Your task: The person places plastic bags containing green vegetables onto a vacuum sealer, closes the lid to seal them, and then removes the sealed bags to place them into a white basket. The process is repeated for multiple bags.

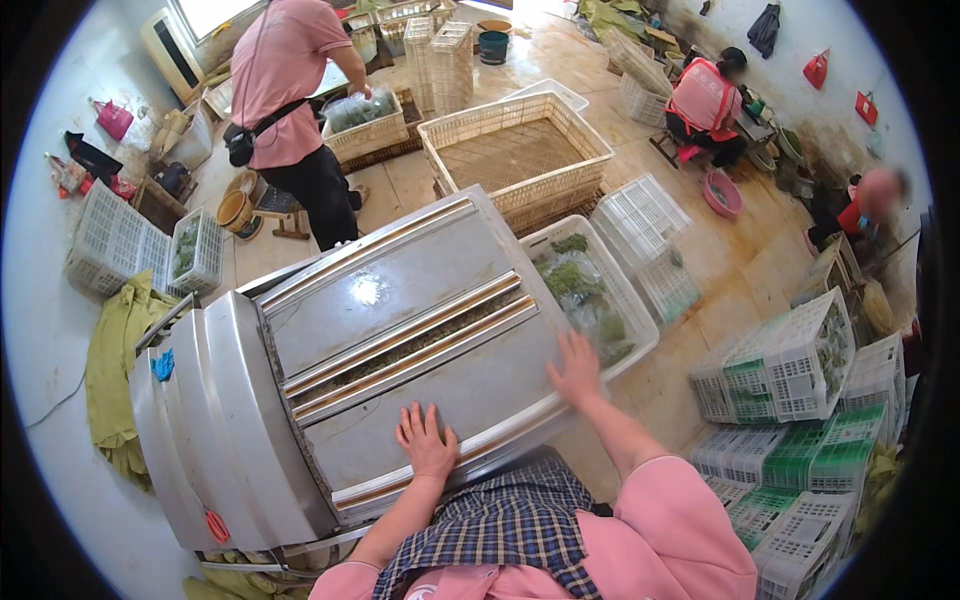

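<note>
My left hand [427, 445] lies flat with its fingers spread on the near part of a large stainless steel machine [420, 290]. A narrow slot between its top panels shows dark green bits inside. My right hand [577, 372] is held out with fingers apart at the machine's right end, nothing in its grasp. Just beyond it is a long white plastic tub [645, 330] holding leafy greens [572, 280] and clear plastic bags. Whether my right hand touches the tub's rim or the machine's edge I cannot tell.
Past the machine stand stacked beige crates [515, 215]. A co-worker [290, 90] in pink handles a bagged bundle at a crate, far left. Two people sit at the far right near a pink basin [722, 193]. White and green crates [775, 365] pile up at right. Red-handled scissors [216, 526] hang on the machine.
</note>
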A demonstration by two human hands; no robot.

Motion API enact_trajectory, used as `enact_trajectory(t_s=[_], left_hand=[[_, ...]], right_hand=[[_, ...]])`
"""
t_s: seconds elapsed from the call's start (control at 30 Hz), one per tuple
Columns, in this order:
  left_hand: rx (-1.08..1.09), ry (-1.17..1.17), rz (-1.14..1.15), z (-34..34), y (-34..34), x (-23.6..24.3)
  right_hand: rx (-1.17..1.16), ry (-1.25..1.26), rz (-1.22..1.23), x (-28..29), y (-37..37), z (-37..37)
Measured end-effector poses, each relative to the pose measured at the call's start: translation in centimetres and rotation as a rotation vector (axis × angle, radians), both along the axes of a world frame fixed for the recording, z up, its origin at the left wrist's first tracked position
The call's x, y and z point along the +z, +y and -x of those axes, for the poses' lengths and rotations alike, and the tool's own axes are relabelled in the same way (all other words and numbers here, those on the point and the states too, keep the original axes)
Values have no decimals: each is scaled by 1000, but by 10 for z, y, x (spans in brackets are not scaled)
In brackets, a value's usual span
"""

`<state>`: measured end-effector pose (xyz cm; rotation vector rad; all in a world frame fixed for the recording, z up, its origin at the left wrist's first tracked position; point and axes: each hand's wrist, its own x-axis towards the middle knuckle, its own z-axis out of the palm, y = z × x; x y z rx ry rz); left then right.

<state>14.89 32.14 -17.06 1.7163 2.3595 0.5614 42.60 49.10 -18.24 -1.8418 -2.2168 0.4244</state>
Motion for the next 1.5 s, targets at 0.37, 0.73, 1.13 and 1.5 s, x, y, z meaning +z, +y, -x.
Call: enact_trajectory(t_s=[0.37,0.73,1.13,1.5], left_hand=[[10,-7,-2,0,-2,-2],[12,-9,-20,0,-3,-3],[7,2,-35,0,-3,-3],[6,2,-47,0,-3,-3]], right_hand=[[-7,27,6,4,0,2],[-11,-3,11,-5,0,-1],[-13,6,-5,-9,0,-3],[-13,-6,-17,-13,0,-5]])
